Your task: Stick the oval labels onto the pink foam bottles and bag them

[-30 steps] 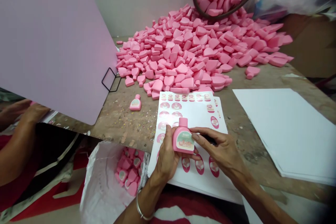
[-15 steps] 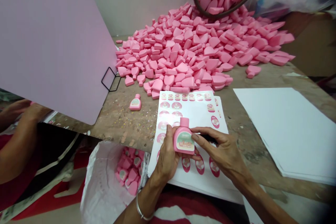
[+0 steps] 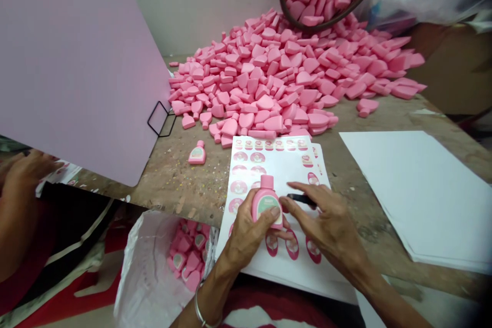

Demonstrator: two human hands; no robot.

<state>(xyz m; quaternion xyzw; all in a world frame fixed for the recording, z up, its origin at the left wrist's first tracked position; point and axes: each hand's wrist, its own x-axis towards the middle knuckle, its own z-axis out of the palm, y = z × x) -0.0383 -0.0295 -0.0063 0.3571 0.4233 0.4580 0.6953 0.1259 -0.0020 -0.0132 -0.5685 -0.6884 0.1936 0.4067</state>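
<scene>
The left hand [image 3: 246, 233] is clamped around a pink plastic bottle [image 3: 267, 208], held just above the sticker sheet [image 3: 280, 164]. The right hand [image 3: 326, 225] is just beside the bottle, and I cannot tell if it grips the small black object [image 3: 302, 200] under its fingers. Beyond the sheet lies a heap of pink bottles [image 3: 269, 77] below a tilted basket [image 3: 334, 16]. Left of the sheet, a lilac board [image 3: 77, 61] stands in the way and partly hides a co-worker's hand [image 3: 26, 174]. Below the sheet is a white sack [image 3: 142, 261] with labelled bottles [image 3: 188, 256] inside.
</scene>
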